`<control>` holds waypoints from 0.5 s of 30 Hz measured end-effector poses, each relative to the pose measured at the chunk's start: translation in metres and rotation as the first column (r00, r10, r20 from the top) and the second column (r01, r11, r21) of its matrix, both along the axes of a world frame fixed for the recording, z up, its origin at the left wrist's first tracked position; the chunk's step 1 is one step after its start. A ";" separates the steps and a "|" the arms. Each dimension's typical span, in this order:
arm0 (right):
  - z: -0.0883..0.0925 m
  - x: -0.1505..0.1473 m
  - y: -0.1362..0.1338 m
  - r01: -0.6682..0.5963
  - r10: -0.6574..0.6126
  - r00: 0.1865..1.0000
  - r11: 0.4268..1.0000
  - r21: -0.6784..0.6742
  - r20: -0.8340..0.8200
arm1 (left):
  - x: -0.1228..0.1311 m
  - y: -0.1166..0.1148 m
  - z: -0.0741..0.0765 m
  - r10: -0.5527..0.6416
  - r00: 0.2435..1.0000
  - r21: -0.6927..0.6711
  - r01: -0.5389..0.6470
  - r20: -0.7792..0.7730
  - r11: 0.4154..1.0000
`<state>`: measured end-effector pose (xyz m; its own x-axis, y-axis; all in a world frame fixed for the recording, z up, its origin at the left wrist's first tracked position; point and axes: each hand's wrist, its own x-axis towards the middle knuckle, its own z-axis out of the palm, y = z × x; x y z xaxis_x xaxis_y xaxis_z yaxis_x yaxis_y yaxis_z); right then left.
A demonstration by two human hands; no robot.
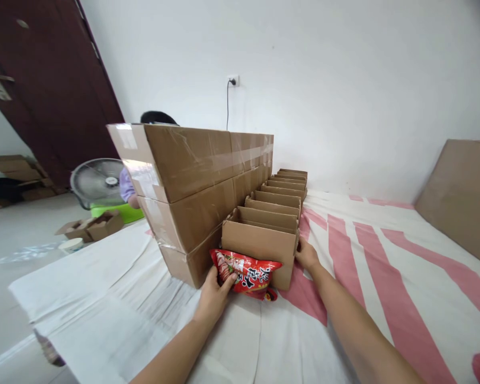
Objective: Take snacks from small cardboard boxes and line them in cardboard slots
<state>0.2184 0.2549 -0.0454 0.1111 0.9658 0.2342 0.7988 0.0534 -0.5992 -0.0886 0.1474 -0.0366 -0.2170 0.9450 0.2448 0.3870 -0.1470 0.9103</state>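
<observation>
We are clasping a red plastic packet (248, 271) in left fingers (230, 281), outside a brown cardboard box (260, 240); right fingers (305, 255) are touching the box, grip unclear. Taped brown cardboard cartons (192, 160) are standing sealed, the box open.

White wall (356, 90) beyond the left hand (215, 294), socket (237, 78) with black plug (232, 82) inserted, dark red door (44, 69) to that hand's far left, round fan (98, 181) between door and hand, pale floor (8, 229) below.

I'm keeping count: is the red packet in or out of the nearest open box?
Out: the red packet, in the left hand, shows outside the open box's near wall.
</observation>
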 end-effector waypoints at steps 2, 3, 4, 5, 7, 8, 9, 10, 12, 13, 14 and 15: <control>0.001 0.000 -0.001 -0.005 0.005 1.000 1.000 -0.007 0.001 | -0.001 -0.001 -0.002 0.019 0.998 0.020 -0.018 -0.054 1.000; 0.001 0.000 -0.001 -0.007 0.007 1.000 1.000 -0.011 0.000 | -0.001 -0.002 -0.002 0.031 0.997 0.033 -0.028 -0.068 0.999; 0.002 0.000 -0.001 -0.010 0.010 1.000 1.000 -0.013 -0.001 | -0.002 -0.003 -0.003 0.037 0.997 0.050 -0.033 -0.071 0.998; 0.002 0.000 -0.001 -0.011 0.011 1.000 1.000 -0.016 -0.003 | -0.002 -0.004 -0.004 0.035 0.997 0.069 -0.030 -0.065 0.997; 0.002 -0.001 -0.001 -0.012 0.011 1.000 1.000 -0.021 -0.006 | -0.004 -0.005 -0.006 0.011 0.999 0.104 -0.006 -0.044 0.995; 0.002 -0.001 -0.001 -0.012 0.012 1.000 1.000 -0.023 -0.008 | -0.005 -0.004 -0.008 -0.004 0.999 0.113 0.008 -0.037 0.994; 0.002 -0.001 -0.001 -0.012 0.012 1.000 1.000 -0.024 -0.011 | -0.005 -0.004 -0.009 -0.018 0.999 0.114 0.021 -0.031 0.993; 0.002 -0.001 -0.001 -0.012 0.012 1.000 1.000 -0.026 -0.015 | -0.006 -0.003 -0.010 -0.035 0.999 0.108 0.038 -0.028 0.993; 0.002 -0.001 -0.001 -0.010 0.010 1.000 1.000 -0.028 -0.024 | -0.007 -0.001 -0.012 -0.067 0.998 0.092 0.068 -0.012 0.993; 0.002 -0.002 -0.001 -0.009 0.008 0.999 1.000 -0.029 -0.031 | -0.007 0.000 -0.012 -0.086 0.996 0.090 0.086 0.001 0.992; 0.002 -0.002 -0.001 -0.009 0.008 0.999 1.000 -0.028 -0.040 | -0.007 0.001 -0.012 -0.105 0.994 0.090 0.104 0.014 0.991; 0.002 -0.002 -0.001 -0.010 0.008 0.999 1.000 -0.026 -0.050 | -0.007 0.002 -0.012 -0.121 0.992 0.091 0.119 0.023 0.989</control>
<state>0.2167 0.2540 -0.0435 0.1134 0.9726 0.2031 0.7674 0.0441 -0.6396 -0.0957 0.1490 -0.0488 -0.1115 0.9392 0.3248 0.3363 -0.2719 0.9017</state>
